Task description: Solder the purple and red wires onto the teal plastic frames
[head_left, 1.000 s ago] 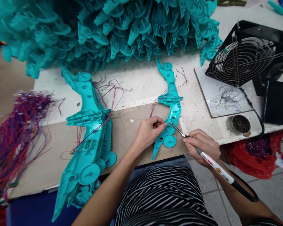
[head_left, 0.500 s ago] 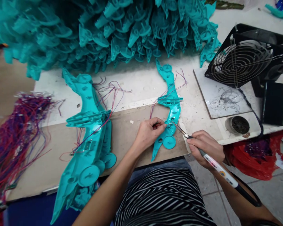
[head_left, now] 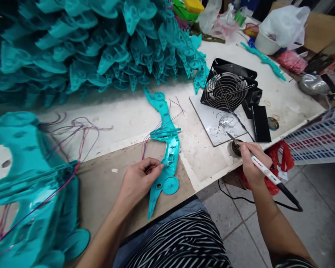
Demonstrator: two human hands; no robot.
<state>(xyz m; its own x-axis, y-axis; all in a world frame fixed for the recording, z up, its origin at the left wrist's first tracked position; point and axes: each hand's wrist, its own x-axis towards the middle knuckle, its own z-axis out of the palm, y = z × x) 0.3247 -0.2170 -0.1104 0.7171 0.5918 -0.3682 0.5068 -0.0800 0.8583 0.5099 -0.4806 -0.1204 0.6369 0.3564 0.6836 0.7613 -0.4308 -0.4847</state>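
A long teal plastic part (head_left: pixel 167 149) with thin purple and red wires (head_left: pixel 156 128) lies on the brown board (head_left: pixel 106 186) in front of me. My left hand (head_left: pixel 138 180) rests against its left side, fingers pinched on a wire at the part's edge. My right hand (head_left: pixel 252 162) is closed round a white soldering iron (head_left: pixel 264 172). The iron's tip is over a small round tin (head_left: pixel 236 147) at the table's front edge, well away to the right of the part.
A huge heap of teal parts (head_left: pixel 86 48) fills the back left. A stack of wired teal parts (head_left: pixel 30 193) sits at my left. A black fan (head_left: pixel 227 87) stands on a white tile (head_left: pixel 212 123). Bags and a bowl clutter the far right.
My right hand has carried the soldering iron away from the teal part to the small tin on the right. My head has turned right. The left hand stays on the part.
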